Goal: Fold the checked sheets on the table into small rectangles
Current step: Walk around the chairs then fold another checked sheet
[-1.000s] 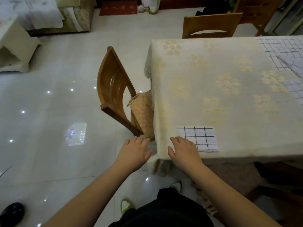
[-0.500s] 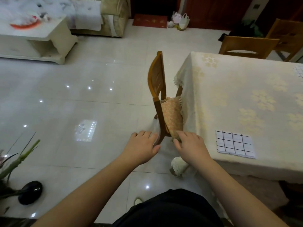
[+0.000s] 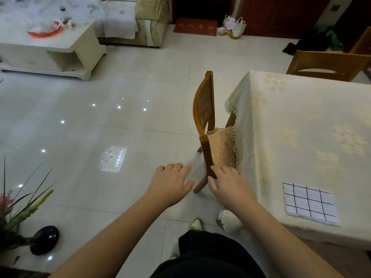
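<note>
Checked sheet folded flat on worktop, well right of both hands. Left hand & right hand off worktop, fingers spread, holding nothing, near chair.

Both hands off the table, folded checked sheet left lying alone

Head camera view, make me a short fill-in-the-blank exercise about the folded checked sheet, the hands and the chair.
1. The folded checked sheet lies on the ____, near its front edge.
2. The left hand and right hand both hold ____.
3. The wooden chair stands at the table's ____ side in the picture.
4. The lines on the sheet are ____ on white.

Missing words: table; nothing; left; black
</note>
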